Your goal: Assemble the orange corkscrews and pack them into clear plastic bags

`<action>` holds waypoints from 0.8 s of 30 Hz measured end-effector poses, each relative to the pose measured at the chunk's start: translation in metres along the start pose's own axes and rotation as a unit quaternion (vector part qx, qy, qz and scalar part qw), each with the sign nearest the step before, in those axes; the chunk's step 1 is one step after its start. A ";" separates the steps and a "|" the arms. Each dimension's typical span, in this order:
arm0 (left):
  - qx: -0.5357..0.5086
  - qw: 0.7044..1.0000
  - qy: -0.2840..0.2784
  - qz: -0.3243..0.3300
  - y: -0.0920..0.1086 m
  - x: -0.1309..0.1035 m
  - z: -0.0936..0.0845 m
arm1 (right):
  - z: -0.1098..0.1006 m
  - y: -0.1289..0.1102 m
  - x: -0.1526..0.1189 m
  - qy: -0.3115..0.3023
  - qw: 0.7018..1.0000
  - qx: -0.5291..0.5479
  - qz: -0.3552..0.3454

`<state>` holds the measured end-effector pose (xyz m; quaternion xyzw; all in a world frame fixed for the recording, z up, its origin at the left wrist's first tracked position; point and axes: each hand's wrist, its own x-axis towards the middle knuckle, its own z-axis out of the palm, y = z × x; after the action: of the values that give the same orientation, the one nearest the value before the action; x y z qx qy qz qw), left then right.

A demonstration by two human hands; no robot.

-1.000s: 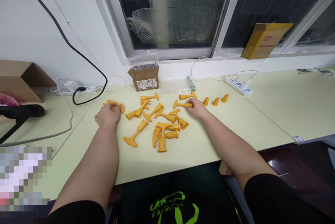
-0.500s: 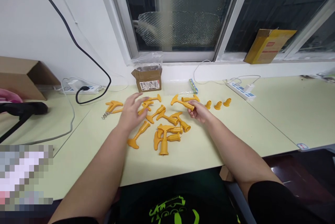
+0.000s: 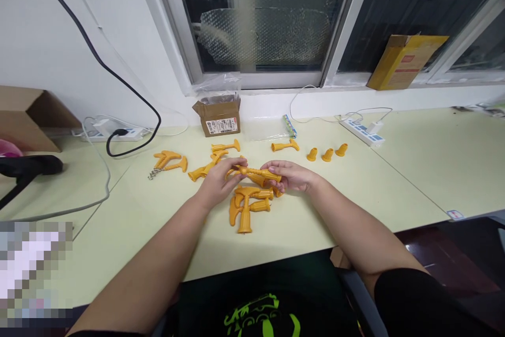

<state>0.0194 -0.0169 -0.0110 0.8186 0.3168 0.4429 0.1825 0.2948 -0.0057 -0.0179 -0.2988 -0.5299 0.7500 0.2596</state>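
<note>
A yellow plastic corkscrew with a T-shaped handle is held level above the table. My right hand is closed around its bell-shaped end. At the other end, the fingers of my left hand close on the handle. Beneath and in front of my hands lies a cluster of similar yellow corkscrews, partly covered by them. Left of my left hand are several yellow handles with bare metal spirals. Behind my right hand another corkscrew lies alone. To its right stand three yellow bell-shaped sleeves.
A small open cardboard box stands at the wall beside a clear plastic bag. Power strips with cables lie at the back. A black cable hangs at left. A yellow carton leans on the window.
My right hand has brought the corkscrew left and slightly nearer to me. My left hand, open before, has moved right and closed on its handle end.
</note>
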 end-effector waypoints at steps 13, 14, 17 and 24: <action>-0.302 0.864 0.145 -0.376 -0.007 0.013 -0.002 | 0.008 0.001 0.005 0.240 0.707 -0.569 -0.345; -0.322 0.852 0.162 -0.379 -0.009 0.013 -0.005 | 0.006 0.000 0.004 0.269 0.698 -0.570 -0.342; -0.311 0.861 0.210 -0.343 -0.018 0.013 -0.016 | -0.006 -0.004 -0.003 0.360 0.682 -0.552 -0.316; -0.123 0.902 0.303 -0.283 -0.048 0.006 -0.051 | -0.067 -0.012 -0.030 0.395 0.747 -0.523 -0.115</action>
<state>-0.0382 0.0234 -0.0074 0.4923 0.5180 0.6346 0.2942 0.3645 0.0194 -0.0183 -0.5946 -0.7193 0.1350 0.3329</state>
